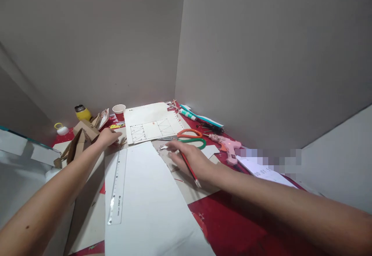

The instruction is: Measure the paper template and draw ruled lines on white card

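Observation:
My right hand (192,158) holds a red pencil (190,169), which slants back across the palm. Its fingertips are over the cardboard, just right of a large white sheet (151,194) and close to the scissors (190,134) with one orange and one green handle. On the sheet's left side lies a clear ruler (117,190). Beyond the ruler's far end, my left hand (109,136) reaches low over the table with its fingers stretched out; nothing is visible in them. Farther back rests a paper with a ruled drawing (152,130) of boxes and diagonals.
A red paper cup (119,113), yellow bottle (83,113) and folded cardboard (83,139) stand at the back left. A pink glue gun (228,145), a tube (187,113) and a lit screen (266,170) lie on the right. Grey walls meet behind the table.

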`<state>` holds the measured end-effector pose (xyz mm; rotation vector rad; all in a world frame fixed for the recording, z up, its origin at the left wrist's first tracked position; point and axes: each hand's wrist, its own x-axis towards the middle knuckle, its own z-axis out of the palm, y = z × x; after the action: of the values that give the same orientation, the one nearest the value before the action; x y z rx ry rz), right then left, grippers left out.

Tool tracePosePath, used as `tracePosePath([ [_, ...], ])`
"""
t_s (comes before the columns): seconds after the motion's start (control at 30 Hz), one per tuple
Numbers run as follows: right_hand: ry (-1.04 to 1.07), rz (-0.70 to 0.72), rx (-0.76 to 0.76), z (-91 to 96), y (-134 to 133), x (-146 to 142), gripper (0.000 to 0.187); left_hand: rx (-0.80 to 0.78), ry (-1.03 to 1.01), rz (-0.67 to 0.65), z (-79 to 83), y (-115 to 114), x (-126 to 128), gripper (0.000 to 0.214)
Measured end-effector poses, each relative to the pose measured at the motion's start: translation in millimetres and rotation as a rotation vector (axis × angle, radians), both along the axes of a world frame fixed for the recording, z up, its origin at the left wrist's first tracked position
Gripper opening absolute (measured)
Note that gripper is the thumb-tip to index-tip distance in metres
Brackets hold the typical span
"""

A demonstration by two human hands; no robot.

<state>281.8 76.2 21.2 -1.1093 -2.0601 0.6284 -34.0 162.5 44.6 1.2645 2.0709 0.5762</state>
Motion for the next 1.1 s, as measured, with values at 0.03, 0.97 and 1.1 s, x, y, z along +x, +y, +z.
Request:
tracePosePath([
  [0.03,-0.047,0.024,0.025,-6.9,-4.7,2.8,0.024,0.022,-0.026,0.015,-1.4,4.6,-0.1,0.037],
  [0.97,0.741,-0.124,-0.678,-4.0,13.7,-28.3,0.017,0.886,-0.171,0.283,43.4,27.2,37.2,0.017],
  [1.1,0.976,-0.181,-0.825,8.9,35.8,-46.0,0.026,0.865,-0.158,0.333,40.6,-3.0,48.7,0.023],
])
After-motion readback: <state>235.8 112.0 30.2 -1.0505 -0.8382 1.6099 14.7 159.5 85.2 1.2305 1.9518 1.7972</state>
